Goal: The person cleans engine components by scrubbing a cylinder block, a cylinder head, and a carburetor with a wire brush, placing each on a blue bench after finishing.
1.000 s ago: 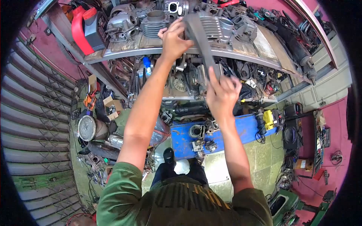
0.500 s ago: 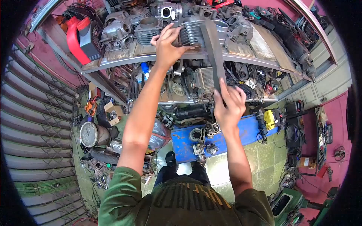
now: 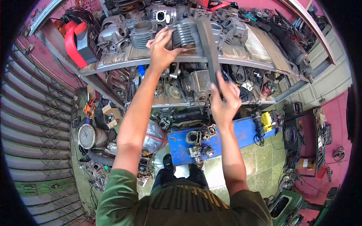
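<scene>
Over the front of the upper shelf, my left hand [image 3: 162, 49] is closed around a finned metal engine cylinder [image 3: 183, 34], its thumb along the lower side and its fingers at the left end. My right hand [image 3: 227, 101] grips the lower end of a long, flat, dark grey bar [image 3: 208, 42], with the index finger stretched along it. The bar's upper part runs close along the right end of the cylinder, and that end is blurred. Another finned cylinder [image 3: 143, 34] stands on the shelf just left of my left hand.
The upper shelf [image 3: 260, 47] carries several engine castings and a red and black container [image 3: 81, 43]. More parts, including a finned block [image 3: 200, 81], crowd the lower shelf. Below, engine parts rest on a blue panel [image 3: 177, 150]. A round-lidded can [image 3: 87, 136] stands left on the tiled floor.
The whole view has shifted slightly left. Both hands keep their holds, with the cylinder and bar still close together and small blurred motion at the bar's side.
</scene>
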Motion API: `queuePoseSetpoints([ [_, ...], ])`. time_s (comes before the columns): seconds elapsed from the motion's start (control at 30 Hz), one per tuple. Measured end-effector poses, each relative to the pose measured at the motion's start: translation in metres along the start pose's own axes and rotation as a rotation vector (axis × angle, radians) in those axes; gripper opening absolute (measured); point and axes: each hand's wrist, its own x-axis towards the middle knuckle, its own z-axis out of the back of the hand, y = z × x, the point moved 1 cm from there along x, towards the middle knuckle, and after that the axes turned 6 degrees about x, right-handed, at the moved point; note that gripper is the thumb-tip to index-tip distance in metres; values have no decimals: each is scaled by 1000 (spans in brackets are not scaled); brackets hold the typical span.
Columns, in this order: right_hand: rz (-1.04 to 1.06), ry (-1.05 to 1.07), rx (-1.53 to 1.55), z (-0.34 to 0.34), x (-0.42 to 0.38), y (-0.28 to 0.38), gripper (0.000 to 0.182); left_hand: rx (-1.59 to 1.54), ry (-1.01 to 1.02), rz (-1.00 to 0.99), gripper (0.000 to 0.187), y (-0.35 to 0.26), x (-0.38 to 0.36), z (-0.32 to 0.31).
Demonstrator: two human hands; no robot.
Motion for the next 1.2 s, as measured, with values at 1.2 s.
queuePoseSetpoints([
  [1.2,-399,-41,521,-5,31,-50,39,123,11,22,80,-13,-2,6],
])
